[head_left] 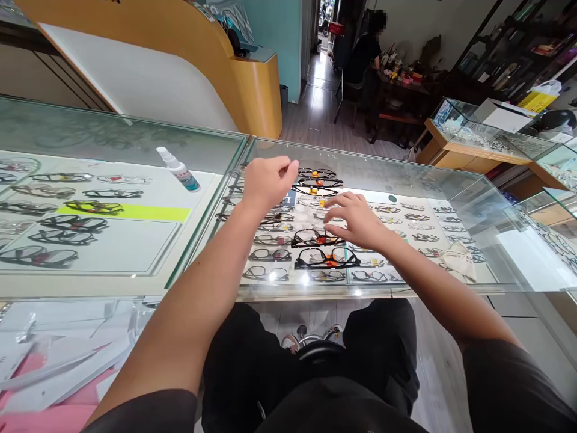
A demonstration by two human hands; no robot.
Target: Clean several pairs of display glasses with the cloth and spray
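Glasses (328,258) near the worktop's (297,293) front edge, probably light, are best pinched at the bridge; right grip (355,221) spread, left grip (265,185) unclear.

Both forearms (214,279) reach forward, left fingers (280,162) curled, right fingers (337,213) spread.

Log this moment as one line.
left hand: fingers curled, grip unclear | right hand: fingers spread, near black eyeglasses | spray bottle: on left display case
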